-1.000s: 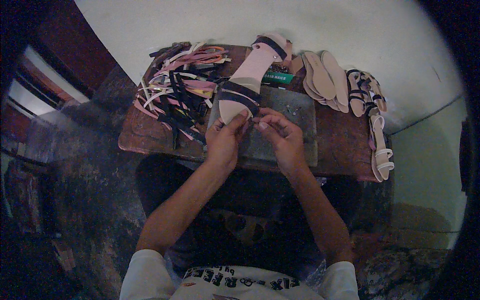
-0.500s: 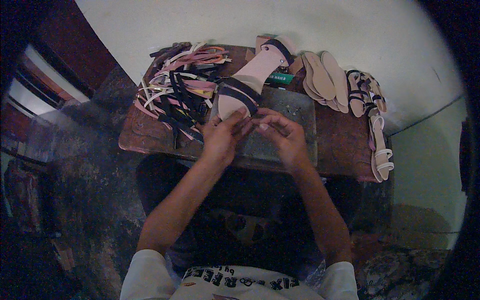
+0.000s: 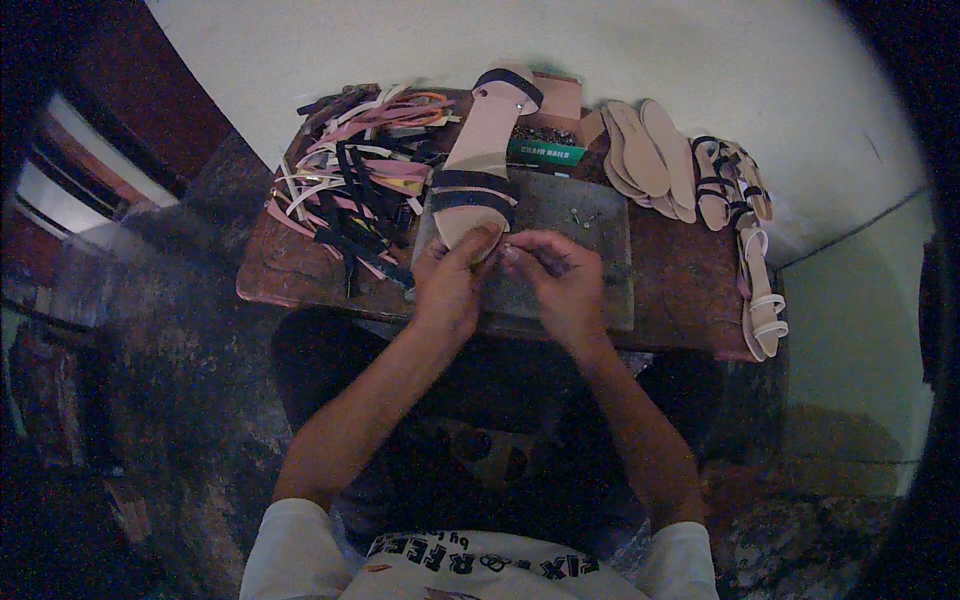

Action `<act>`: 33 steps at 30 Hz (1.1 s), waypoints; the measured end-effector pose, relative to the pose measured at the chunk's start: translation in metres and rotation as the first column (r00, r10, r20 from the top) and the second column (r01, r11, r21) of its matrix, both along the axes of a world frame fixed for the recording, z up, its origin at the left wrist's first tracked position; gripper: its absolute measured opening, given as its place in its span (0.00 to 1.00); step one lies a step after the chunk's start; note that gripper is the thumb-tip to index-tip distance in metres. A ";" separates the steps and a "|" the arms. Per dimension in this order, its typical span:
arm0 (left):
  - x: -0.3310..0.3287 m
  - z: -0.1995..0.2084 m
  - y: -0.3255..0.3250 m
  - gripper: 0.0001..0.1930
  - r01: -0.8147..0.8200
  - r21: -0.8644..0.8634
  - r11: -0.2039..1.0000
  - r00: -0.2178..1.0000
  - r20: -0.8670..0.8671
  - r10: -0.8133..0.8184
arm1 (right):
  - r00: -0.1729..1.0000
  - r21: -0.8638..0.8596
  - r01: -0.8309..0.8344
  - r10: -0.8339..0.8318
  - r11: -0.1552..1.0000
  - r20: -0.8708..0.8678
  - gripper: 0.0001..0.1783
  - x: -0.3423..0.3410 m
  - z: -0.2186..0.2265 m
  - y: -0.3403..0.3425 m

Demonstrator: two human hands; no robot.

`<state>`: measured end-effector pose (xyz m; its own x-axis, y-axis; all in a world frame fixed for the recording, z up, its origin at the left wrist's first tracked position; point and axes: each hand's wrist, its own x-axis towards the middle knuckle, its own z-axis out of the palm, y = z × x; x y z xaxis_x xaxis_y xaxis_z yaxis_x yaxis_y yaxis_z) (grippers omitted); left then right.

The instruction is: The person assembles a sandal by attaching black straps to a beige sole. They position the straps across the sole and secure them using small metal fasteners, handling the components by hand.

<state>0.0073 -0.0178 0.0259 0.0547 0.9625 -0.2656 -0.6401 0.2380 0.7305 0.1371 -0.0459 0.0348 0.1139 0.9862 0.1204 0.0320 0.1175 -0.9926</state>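
A beige-pink sandal point(image 3: 478, 150) with dark straps across the front and a dark strap round the heel is held over the table, its heel pointing away from me. My left hand point(image 3: 450, 275) grips it by the toe end, thumb on top of the sole and the other fingers mostly hidden. Close against the right side of the toe, my right hand point(image 3: 562, 280) has thumb and forefinger pinched together. Anything between those fingertips is too small to make out. Beneath both hands lies a dark grey slab point(image 3: 605, 265) with a few small bits point(image 3: 585, 217) on it.
Left on the wooden table point(image 3: 680, 290) is a heap of coloured straps point(image 3: 370, 170). Behind the slab stands an open green box point(image 3: 545, 152) of small dark nails. Beige soles point(image 3: 645, 160), dark-strapped sandals point(image 3: 713, 190) and a white-strapped sandal point(image 3: 765, 310) line the right.
The sandal's heel has swung to the left, so it now points more straight away and uncovers the box of nails. My right hand has shifted slightly left, its fingers drawn closer together.
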 end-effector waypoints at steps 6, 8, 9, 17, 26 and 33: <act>0.005 0.000 -0.004 0.11 0.016 0.019 1.000 0.997 0.069 -0.017 | 0.995 0.070 0.098 -0.098 0.993 -0.012 0.07 -0.002 -0.012 0.004; 0.008 0.000 -0.006 0.09 -0.015 0.021 1.000 0.992 0.123 0.012 | 0.985 -0.004 0.125 -0.125 0.992 -0.116 0.07 -0.006 -0.014 0.003; 0.008 -0.002 -0.006 0.09 -0.005 0.024 1.000 0.991 0.131 0.002 | 0.977 -0.031 0.130 -0.133 0.991 -0.165 0.07 -0.009 -0.015 0.003; 0.007 -0.012 -0.008 0.07 0.024 -0.012 1.000 0.996 0.090 -0.023 | 0.975 -0.056 0.168 -0.174 0.984 -0.136 0.07 -0.014 -0.021 0.007; 0.008 -0.012 -0.006 0.09 0.052 -0.057 0.997 0.991 0.127 -0.045 | 0.947 -0.002 0.179 -0.173 0.984 -0.272 0.07 -0.018 -0.018 0.010; 0.010 -0.012 -0.006 0.12 0.089 -0.070 0.994 0.991 0.109 -0.081 | 0.890 -0.162 0.023 -0.094 0.986 -0.446 0.08 -0.008 -0.016 0.012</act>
<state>0.0169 -0.0234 0.0138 0.1669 0.9310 -0.3246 -0.6882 0.3458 0.6378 0.1294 -0.0337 0.0188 0.1787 0.9783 -0.1051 -0.4211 -0.0205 -0.9068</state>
